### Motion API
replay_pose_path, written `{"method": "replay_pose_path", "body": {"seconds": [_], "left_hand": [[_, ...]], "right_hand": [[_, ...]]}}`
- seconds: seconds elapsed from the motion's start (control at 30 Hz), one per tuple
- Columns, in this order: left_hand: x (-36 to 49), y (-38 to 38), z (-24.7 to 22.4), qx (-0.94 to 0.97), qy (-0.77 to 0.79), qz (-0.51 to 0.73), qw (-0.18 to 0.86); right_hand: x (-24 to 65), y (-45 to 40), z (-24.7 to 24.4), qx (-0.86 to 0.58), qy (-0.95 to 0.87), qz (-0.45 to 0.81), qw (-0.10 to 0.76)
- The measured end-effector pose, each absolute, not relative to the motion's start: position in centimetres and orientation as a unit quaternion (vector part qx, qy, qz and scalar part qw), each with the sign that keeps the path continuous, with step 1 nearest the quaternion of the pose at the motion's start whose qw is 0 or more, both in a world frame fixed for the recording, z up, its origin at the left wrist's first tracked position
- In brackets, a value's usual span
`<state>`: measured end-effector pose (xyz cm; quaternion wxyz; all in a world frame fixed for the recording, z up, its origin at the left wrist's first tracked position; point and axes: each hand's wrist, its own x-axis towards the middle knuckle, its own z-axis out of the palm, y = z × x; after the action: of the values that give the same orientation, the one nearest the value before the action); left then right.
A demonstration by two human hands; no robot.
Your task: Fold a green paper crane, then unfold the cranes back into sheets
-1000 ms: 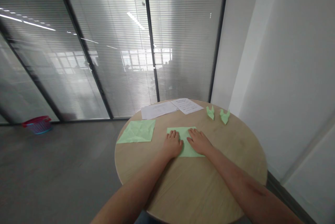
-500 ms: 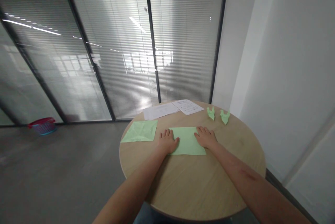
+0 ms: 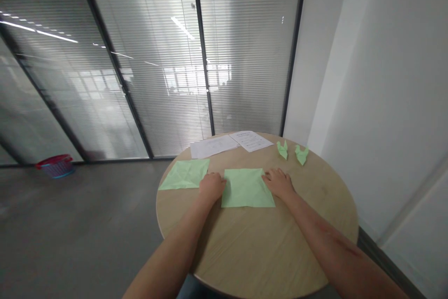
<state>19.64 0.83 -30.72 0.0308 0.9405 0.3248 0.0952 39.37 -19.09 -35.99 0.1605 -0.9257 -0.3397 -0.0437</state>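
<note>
Flanking the flat green sheet (image 3: 247, 189) near table (image 3: 266, 247) centre: left hand (image 3: 212, 186) at its 9 o'clock edge, fingers curled; right hand (image 3: 279, 182) at 2, fingers bent. Can't tell if either pinches. Table clock: creased sheet (image 3: 185, 174) 10, folded birds (image 3: 282, 150) 1.

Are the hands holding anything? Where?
Left hand and right hand at opposite edges of the middle green sheet; whether they hold it can't be told.

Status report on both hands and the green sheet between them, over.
Left hand at sheet's left edge, right hand at its right. Green sheet flat on table. Nothing lying on it; creased sheet beside left hand.
</note>
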Motion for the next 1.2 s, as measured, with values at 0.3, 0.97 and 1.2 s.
{"method": "replay_pose_path", "body": {"seconds": [0.3, 0.97, 1.2], "left_hand": [[19.3, 0.9, -30.2, 0.935, 0.345, 0.077, 0.038], [19.9, 1.1, -30.8, 0.949, 0.294, 0.101, 0.059], [19.9, 0.7, -30.5, 0.949, 0.294, 0.1, 0.052]], "right_hand": [[40.0, -19.3, -36.4, -0.919, -0.342, -0.051, 0.189], [39.1, -19.2, -36.0, -0.916, -0.346, -0.105, 0.176], [38.8, -19.2, -35.6, -0.911, -0.354, -0.131, 0.168]]}}
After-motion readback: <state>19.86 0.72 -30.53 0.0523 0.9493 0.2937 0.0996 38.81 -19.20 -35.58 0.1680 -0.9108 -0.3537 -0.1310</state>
